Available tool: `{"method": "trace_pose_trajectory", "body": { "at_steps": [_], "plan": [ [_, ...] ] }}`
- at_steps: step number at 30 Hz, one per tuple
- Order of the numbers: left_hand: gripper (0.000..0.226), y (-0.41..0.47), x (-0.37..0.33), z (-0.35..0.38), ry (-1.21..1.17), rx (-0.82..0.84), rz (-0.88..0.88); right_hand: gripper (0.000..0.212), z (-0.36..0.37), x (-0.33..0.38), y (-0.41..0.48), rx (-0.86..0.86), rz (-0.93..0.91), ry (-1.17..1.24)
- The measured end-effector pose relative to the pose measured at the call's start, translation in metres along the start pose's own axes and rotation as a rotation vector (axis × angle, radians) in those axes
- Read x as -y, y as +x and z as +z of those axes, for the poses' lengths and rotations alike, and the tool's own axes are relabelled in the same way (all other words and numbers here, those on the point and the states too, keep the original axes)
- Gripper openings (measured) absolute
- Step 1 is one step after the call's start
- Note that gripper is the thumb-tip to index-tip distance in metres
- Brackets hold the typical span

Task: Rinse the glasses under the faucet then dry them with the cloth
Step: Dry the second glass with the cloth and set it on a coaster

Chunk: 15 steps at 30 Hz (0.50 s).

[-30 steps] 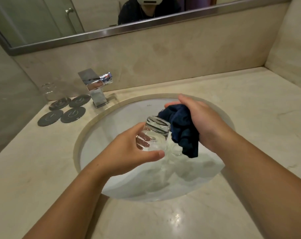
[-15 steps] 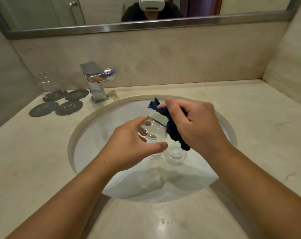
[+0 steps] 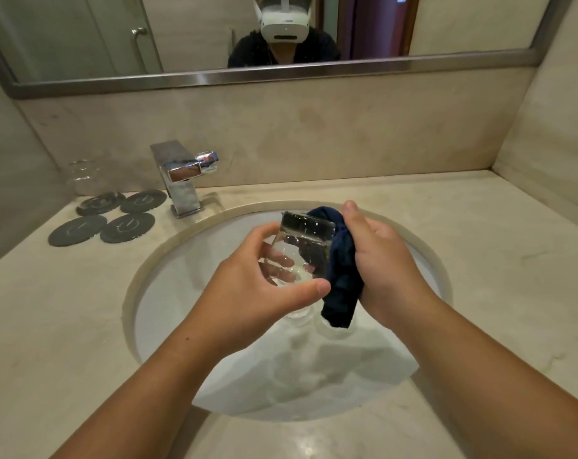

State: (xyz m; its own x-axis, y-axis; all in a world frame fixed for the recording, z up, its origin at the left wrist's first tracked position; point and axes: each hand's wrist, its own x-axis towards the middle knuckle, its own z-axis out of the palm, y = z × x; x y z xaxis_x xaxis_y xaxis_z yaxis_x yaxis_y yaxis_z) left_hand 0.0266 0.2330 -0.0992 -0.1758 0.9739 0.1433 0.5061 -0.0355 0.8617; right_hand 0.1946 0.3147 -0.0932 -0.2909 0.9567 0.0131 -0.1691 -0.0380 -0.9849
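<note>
In the centre of the frame, the left hand (image 3: 264, 286) is gripping a clear glass (image 3: 301, 250), fingers curled behind it and the thumb in front. The glass is tilting over the sink (image 3: 168, 293). Just to its right, the right hand (image 3: 390, 270) is clutching a dark blue cloth (image 3: 342, 279) and pressing it against the side of the glass. Another glass (image 3: 82, 177) is standing on the bench (image 3: 66, 326) at the upper left.

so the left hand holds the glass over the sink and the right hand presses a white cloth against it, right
Not quite: the cloth is dark blue, not white. The head view shows the left hand holding the glass over the sink and the right hand pressing that cloth against it.
</note>
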Motion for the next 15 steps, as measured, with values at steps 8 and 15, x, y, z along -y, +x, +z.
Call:
{"method": "trace_pose_trajectory", "body": {
  "at_steps": [8,15],
  "plan": [
    [0.071,0.003,-0.002,-0.002,-0.293,-0.131,-0.105,0.036,0.012,-0.006,-0.006,0.117,-0.091,0.039],
    [0.072,0.005,0.001,0.001,-0.541,-0.140,-0.146,0.049,0.019,-0.004,-0.023,0.235,-0.354,-0.281]
  ]
}}
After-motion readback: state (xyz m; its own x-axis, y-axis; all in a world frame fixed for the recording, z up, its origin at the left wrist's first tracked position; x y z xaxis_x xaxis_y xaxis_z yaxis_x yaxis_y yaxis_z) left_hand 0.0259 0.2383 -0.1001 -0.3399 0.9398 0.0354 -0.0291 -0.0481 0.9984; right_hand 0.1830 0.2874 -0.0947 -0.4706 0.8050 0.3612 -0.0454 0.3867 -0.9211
